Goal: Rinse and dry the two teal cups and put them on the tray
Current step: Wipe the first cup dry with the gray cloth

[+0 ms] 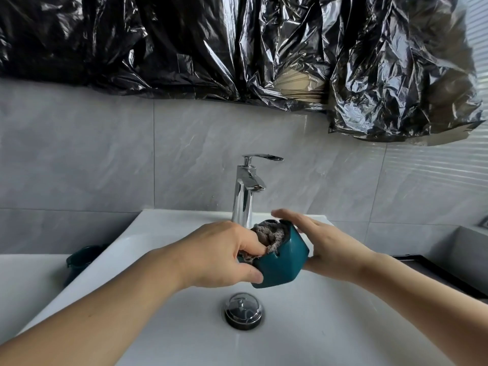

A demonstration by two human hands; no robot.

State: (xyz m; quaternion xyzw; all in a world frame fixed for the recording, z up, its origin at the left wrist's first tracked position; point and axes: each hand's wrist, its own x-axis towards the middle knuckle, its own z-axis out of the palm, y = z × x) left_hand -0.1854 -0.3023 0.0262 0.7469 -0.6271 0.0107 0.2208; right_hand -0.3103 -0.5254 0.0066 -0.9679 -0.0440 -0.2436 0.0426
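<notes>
Right now you are holding a glossy teal angular ceramic cup [282,262] tilted on its side above the white rectangular washbasin [158,307], its mouth turned toward your left. Your right hand [335,249] is cradling the cup's base, fingers stretched along its far wall. Your left hand [224,253] is pinching a grey-brown fuzzy cloth [266,237] stuffed into the mouth, thumb lying against the near wall. Below, a chrome pop-up drain plug [244,310] is sitting in the basin; behind stands a chrome lever tap [247,191]. A second teal cup [81,260] is standing on the counter, just beside the basin's left edge.
</notes>
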